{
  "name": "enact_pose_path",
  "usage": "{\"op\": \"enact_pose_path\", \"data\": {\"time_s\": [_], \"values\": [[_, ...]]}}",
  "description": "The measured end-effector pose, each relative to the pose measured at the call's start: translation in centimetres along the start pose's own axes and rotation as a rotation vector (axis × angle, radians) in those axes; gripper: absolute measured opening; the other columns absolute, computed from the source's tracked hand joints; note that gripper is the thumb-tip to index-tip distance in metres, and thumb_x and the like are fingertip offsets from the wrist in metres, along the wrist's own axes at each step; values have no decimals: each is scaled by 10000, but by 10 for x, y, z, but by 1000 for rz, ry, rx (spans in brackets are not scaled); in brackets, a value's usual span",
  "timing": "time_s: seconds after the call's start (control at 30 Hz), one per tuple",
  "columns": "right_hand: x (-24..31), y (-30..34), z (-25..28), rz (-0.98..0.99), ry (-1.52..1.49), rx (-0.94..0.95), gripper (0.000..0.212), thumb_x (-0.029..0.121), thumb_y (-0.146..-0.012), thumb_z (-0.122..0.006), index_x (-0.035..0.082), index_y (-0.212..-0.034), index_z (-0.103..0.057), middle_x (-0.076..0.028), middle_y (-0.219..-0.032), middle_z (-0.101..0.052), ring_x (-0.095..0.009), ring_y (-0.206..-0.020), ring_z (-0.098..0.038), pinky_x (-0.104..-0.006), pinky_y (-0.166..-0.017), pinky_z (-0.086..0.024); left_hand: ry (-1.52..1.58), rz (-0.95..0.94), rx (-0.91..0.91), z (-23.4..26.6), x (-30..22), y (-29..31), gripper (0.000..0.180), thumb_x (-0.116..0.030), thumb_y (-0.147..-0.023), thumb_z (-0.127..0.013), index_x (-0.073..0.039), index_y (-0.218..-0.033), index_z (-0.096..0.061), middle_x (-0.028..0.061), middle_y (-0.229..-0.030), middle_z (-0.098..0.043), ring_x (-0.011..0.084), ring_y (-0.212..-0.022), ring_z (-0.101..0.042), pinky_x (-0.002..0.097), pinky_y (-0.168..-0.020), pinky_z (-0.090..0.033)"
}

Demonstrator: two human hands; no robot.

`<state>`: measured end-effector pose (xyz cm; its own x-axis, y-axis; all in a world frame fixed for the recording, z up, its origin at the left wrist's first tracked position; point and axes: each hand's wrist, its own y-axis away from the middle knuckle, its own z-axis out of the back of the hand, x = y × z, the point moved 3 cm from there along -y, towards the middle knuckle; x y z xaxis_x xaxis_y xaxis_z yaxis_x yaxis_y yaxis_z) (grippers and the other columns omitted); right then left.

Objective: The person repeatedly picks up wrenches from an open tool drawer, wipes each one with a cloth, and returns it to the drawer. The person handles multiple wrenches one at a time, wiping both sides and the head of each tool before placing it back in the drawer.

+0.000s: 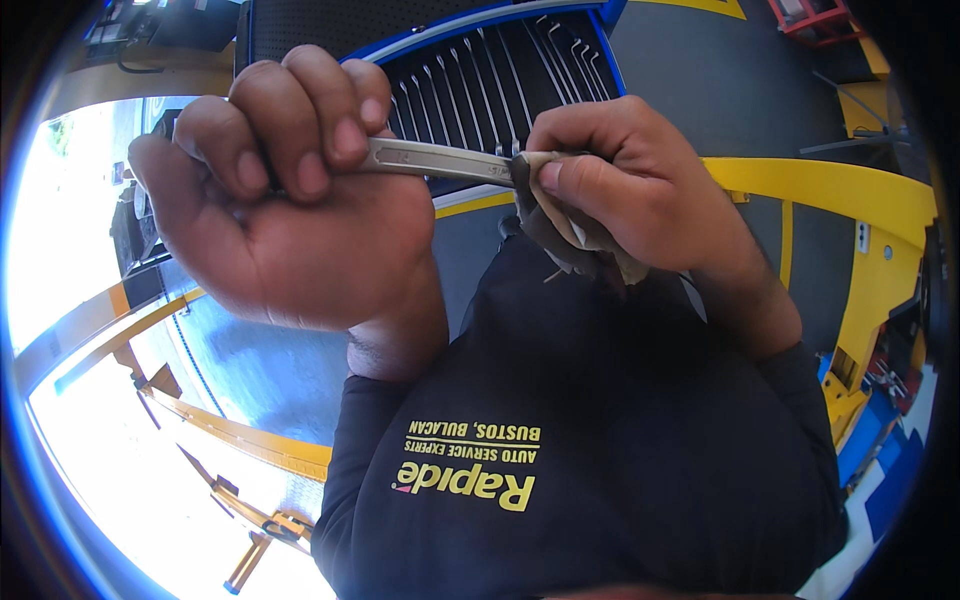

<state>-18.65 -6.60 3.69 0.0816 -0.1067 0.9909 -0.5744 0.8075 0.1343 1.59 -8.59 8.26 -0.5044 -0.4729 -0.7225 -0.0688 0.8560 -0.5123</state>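
Observation:
A silver wrench is held level in front of my chest, above the near edge of a tool drawer. My left hand has its fingers curled round one end, hiding that end. At the other end my right hand pinches a grey-beige cloth round the wrench, thumb on top. The cloth hides that end too, and its loose folds hang below the hand. Past the hands, several silver wrenches lie side by side in the dark lining of the drawer.
The open drawer has a blue rim. A yellow steel arm curves along the right, with more yellow framework at lower left. Blue items stand at the lower right, and a red stand at the far right. Bright light floods the left side.

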Motion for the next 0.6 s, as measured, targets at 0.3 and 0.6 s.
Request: {"op": "enact_pose_path", "data": {"time_s": [0.3, 0.6], "values": [[-4, 0, 0, 45, 37, -37, 215, 127, -993, -542, -5, -901, -685, -20, -690, -629, -59, -596, -572, -243, -553, -449, 6, 6, -44, 2, 1, 0, 525, -397, -1129, -286, -214, -667, -456, -38, -586, -435, 118, -618, -454, 358, -686, -381], [2, -2, -4, 7, 169, -99, 252, 218, -895, -633, -12, -845, -725, -104, -627, -638, -191, -549, -625, -327, -544, -488, -19, -3, -46, -7, 2, 5, 506, -399, -1123, -324, -206, -671, -447, -34, -584, -440, 113, -596, -453, 363, -681, -384]]}}
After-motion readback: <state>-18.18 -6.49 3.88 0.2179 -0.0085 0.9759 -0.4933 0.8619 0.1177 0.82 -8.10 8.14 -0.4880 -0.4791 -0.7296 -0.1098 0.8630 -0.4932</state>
